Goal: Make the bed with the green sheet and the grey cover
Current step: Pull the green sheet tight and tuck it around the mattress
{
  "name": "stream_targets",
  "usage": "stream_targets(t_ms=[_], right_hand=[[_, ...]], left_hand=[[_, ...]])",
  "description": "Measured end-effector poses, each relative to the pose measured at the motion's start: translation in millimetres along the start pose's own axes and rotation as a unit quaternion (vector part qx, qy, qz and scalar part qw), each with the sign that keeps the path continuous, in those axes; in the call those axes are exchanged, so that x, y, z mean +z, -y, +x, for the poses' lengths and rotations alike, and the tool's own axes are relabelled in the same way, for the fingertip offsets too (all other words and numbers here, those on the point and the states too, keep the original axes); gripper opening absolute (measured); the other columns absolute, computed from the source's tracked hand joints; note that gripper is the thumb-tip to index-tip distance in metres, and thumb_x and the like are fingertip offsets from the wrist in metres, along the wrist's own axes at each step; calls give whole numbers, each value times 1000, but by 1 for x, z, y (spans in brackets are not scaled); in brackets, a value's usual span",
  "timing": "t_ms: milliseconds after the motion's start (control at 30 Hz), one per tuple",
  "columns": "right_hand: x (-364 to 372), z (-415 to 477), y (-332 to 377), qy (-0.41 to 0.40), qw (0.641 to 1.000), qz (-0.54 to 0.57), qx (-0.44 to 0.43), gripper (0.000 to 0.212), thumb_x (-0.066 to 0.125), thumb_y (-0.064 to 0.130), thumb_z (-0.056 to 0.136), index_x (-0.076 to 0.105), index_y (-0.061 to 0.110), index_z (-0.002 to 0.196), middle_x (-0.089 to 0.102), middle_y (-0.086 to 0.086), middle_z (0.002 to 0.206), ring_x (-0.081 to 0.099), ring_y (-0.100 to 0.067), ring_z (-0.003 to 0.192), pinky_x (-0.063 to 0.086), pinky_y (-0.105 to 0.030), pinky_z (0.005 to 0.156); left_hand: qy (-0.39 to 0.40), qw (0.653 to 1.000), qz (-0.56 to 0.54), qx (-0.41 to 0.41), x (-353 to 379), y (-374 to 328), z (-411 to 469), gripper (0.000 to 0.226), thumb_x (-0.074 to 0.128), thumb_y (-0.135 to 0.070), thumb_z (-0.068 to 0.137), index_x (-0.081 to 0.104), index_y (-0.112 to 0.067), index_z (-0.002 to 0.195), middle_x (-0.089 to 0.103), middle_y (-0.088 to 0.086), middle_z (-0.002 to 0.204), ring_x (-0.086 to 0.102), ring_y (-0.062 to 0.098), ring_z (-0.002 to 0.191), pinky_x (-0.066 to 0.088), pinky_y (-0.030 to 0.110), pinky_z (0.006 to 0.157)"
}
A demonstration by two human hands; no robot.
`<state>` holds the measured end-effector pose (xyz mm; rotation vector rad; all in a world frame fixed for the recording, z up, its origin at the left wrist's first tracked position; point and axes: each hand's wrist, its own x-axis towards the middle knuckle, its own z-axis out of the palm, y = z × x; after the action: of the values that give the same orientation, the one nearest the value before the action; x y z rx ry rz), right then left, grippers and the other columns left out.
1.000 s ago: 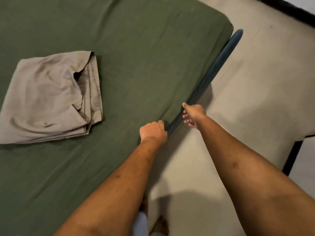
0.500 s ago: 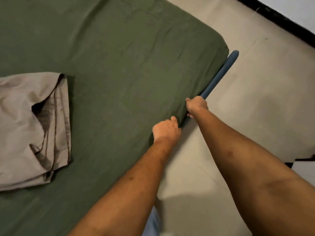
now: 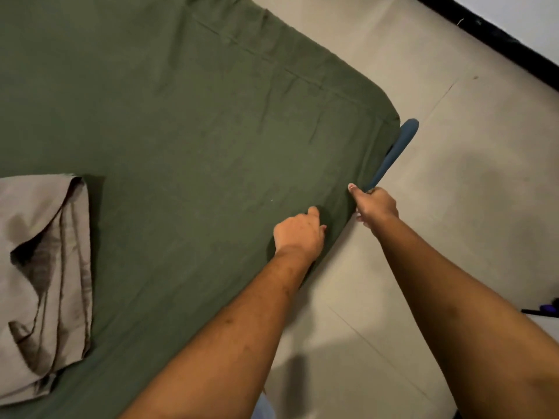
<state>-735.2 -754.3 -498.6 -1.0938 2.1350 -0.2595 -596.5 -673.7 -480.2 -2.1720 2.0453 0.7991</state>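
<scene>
Dark green sheet [image 3: 196, 131] of plain fabric lies spread over the mattress, mostly flat with light creases and a seam line running toward the far right corner. It wraps down over that rounded corner. Folded grey cover [image 3: 42, 282] of thin, crumpled cloth lies on top of the green sheet at the left edge of view, partly cut off by the frame, well apart from both hands.

Left hand [image 3: 298, 234] is on the sheet just inside the bed's right edge, knuckles up, fingers curled under. Cannot tell if it pinches fabric or only presses down.

Right hand [image 3: 375, 207] is at the edge itself, further toward the far corner. Its thumb lies on top of the sheet and its fingers are curled under the overhanging hem, so it grips the green sheet there. The two hands are near each other, not touching.

Blue rounded bed-frame rail [image 3: 396, 149] sticks out from under the mattress just past the right hand. Beige tiled floor [image 3: 453, 146] lies right of the bed, with a black skirting strip [image 3: 496, 34] along the wall at top right. A small dark object [image 3: 541, 311] at the right edge is too cut off to identify.
</scene>
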Motion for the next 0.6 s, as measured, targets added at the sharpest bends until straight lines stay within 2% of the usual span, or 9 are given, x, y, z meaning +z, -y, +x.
stream_targets(t_ms=[67,167,267,400,500,600], right_hand=[[-6,16,14,-5,1000,-21,-6,71,51,71,72,61,15,115,64,-13,117,64,-37,101,52,-46,91],[-11,38,31,1,996,-75,-41,53,45,55,90,58,14,120,60,-16,124,59,-38,109,47,-42,96],[-22,56,26,25,993,-102,-49,41,40,44,97,58,16,120,57,-16,128,55,-38,114,44,-42,98],[-36,77,2,53,985,-141,-78,40,42,53,93,61,18,99,64,-12,113,59,-35,104,47,-39,90],[-43,94,5,104,985,-104,-91,42,51,55,87,64,15,83,69,-8,96,63,-33,94,51,-39,86],[-69,117,20,80,986,-105,-106,45,60,59,81,54,17,68,66,-4,85,62,-29,88,48,-32,74]], left_hand=[[-3,1000,-6,-18,-2,-8,14,30,40,-36,100,45,-12,119,63,13,118,59,35,111,41,35,74],[-11,999,-11,-38,-4,-27,34,29,41,-35,100,45,-12,117,63,12,117,59,35,110,39,35,73],[-11,999,-6,-50,-7,-43,53,29,40,-36,101,46,-12,116,62,12,118,59,34,110,37,34,72],[-8,997,0,-72,-15,-63,78,29,38,-35,102,45,-12,118,62,12,119,59,33,111,41,35,74],[-13,994,-12,-105,-26,-76,101,30,39,-36,101,45,-12,118,61,12,119,59,34,111,43,36,76],[-32,988,-32,-151,-34,-95,129,31,38,-36,101,45,-11,118,62,13,119,59,34,111,45,37,80]])
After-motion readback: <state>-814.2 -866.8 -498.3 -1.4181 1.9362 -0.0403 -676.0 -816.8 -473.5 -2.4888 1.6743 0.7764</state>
